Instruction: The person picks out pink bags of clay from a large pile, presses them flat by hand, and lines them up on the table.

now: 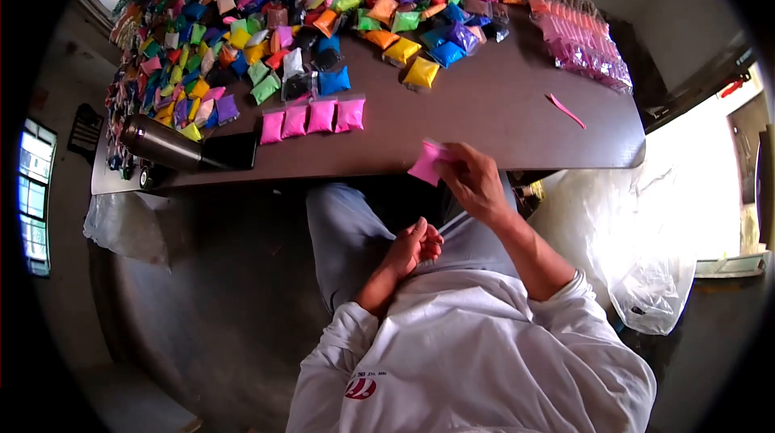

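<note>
Right of the pink row [321,117], your right hand [478,183] pinches a packet [425,164] edgewise, likely to avoid squashing; your left hand [410,251] curls, grip unclear.

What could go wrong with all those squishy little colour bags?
The pink packet in the right hand is right by the table's near edge, so it might drop onto the lap or floor if it slips.

The dark flat thing by the same edge could get bumped off.

The big colourful pile looks loose, so a few packets might slide down and mix with the neat row of four pink ones.
</note>
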A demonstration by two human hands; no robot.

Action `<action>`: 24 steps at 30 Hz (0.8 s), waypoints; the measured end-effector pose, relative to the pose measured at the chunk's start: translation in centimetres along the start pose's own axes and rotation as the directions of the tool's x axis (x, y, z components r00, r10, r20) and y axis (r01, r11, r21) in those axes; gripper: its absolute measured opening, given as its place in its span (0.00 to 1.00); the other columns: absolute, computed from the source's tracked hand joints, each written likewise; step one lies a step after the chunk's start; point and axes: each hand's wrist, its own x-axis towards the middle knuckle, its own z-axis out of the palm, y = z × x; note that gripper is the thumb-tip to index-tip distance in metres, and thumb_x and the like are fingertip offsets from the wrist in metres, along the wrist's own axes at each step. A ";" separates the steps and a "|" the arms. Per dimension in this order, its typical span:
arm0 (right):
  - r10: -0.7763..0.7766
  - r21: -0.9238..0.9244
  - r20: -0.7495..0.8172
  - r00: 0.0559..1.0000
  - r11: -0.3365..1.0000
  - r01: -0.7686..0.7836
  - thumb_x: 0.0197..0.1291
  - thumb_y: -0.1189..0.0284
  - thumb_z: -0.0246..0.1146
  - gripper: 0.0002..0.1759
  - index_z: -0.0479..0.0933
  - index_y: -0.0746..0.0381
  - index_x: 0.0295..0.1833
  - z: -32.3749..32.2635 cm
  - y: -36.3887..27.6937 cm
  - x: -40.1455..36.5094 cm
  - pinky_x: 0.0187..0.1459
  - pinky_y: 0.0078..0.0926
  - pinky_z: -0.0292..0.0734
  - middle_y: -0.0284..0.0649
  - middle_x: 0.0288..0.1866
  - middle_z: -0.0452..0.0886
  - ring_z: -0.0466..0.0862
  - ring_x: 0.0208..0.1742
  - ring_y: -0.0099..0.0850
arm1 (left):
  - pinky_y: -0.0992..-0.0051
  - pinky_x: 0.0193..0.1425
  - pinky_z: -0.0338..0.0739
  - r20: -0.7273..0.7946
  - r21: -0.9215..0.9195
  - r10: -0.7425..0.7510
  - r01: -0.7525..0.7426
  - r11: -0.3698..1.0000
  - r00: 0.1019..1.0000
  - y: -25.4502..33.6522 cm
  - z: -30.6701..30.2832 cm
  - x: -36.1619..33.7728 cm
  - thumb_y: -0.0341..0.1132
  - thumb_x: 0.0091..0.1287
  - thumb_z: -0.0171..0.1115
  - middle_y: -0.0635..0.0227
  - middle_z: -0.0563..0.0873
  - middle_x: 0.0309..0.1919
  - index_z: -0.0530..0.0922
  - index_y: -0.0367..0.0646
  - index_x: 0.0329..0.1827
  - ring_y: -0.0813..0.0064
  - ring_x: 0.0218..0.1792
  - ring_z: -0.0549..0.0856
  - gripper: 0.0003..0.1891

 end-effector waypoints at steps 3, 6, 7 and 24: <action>-0.132 -0.086 -0.008 0.991 0.988 0.130 0.55 0.73 0.63 0.12 0.76 0.67 0.44 0.7 0.9 5.1 0.33 0.30 0.75 0.48 0.29 0.79 0.81 0.28 0.38 | 0.74 0.39 0.76 -0.020 0.034 -0.005 0.006 0.999 1.000 0.6 0.7 -0.5 0.61 0.66 0.52 0.64 0.80 0.35 0.73 0.45 0.38 0.74 0.32 0.80 0.24; -0.066 -0.111 0.086 0.994 0.991 0.076 0.54 0.71 0.64 0.12 0.77 0.66 0.41 2.2 1.2 9.2 0.34 0.33 0.76 0.49 0.29 0.79 0.82 0.31 0.40 | 0.76 0.39 0.76 -0.012 0.048 0.028 -0.027 0.998 1.000 0.5 0.5 -0.8 0.61 0.66 0.51 0.66 0.80 0.35 0.72 0.46 0.38 0.76 0.32 0.79 0.24; -0.046 -0.136 0.115 0.992 0.989 0.061 0.54 0.70 0.64 0.11 0.78 0.66 0.40 2.8 1.4 10.3 0.35 0.35 0.76 0.49 0.30 0.80 0.82 0.33 0.42 | 0.75 0.39 0.76 -0.017 0.038 0.021 -0.020 0.999 1.000 0.5 0.3 -0.7 0.61 0.66 0.52 0.66 0.80 0.35 0.72 0.45 0.38 0.76 0.32 0.79 0.25; -0.160 -0.335 0.083 0.984 0.925 0.178 0.52 0.70 0.65 0.14 0.79 0.63 0.44 5.1 2.1 11.2 0.48 0.37 0.74 0.47 0.44 0.78 0.78 0.47 0.46 | 0.76 0.41 0.77 -0.016 -0.009 -0.033 0.033 0.999 0.999 -0.5 -1.1 -0.1 0.57 0.68 0.50 0.66 0.81 0.36 0.73 0.46 0.39 0.77 0.33 0.80 0.21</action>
